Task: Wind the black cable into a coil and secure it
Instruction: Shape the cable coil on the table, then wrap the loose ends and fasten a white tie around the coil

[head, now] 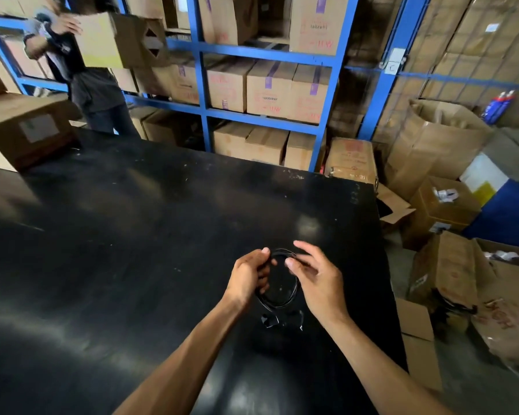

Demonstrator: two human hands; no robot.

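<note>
A thin black cable (294,290) hangs as a round coil between my two hands, just above the black table (132,235). My left hand (247,277) grips the coil's left side with thumb and fingers closed around the strands. My right hand (315,275) pinches the top right of the coil between thumb and forefinger, its other fingers spread. Below the coil, the cable's plug ends (277,320) lie or dangle near the table surface; which one I cannot tell.
Blue shelving (203,94) stacked with cardboard boxes stands behind the table. A person (81,61) carries a box at the far left. A closed carton (27,130) sits on the table's left corner. Open cartons (444,211) crowd the floor to the right.
</note>
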